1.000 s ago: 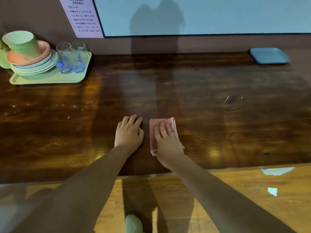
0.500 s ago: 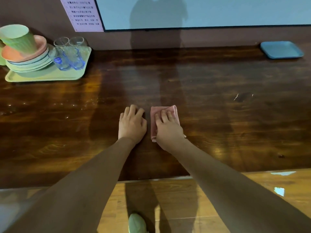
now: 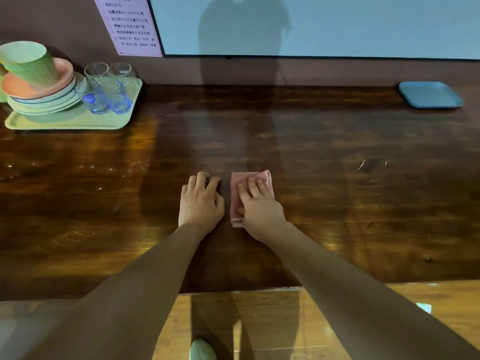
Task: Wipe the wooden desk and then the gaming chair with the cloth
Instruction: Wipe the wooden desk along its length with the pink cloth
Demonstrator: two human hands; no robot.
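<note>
The right hand [image 3: 259, 211] lies palm-down on the folded pink cloth [image 3: 235, 196], its fingers [image 3: 253, 188] straight and spread a little, pressing the cloth flat onto the wooden table [image 3: 337, 203]. The thumb lies along the cloth's left edge, and nothing is curled round the fabric. The cloth lies near the middle of the table, a little toward the near edge. Its far end shows past the fingertips at 12 o'clock and a near corner peeks out below the thumb. The left hand [image 3: 201, 203] rests just beside it at 9 o'clock, apart from the cloth, palm-down on the bare wood. It is relaxed and holds nothing, and its fingers are lightly bent so that the tips touch the surface. Both arms, in brown sleeves [image 3: 350, 294], reach in from 6 o'clock and converge toward the hands, wrists low over the table. Far off at 10 o'clock a pale green tray [image 3: 72, 123] carries a stack of plates [image 3: 44, 100] topped by a tilted green cup [image 3: 28, 62], with two clear glasses [image 3: 109, 89] beside the stack. At 2 o'clock a blue square plate [image 3: 430, 94] sits by the wall. Below the table's near edge lie the wooden floor [image 3: 272, 328] and the toe of a pale green shoe [image 3: 201, 350].
</note>
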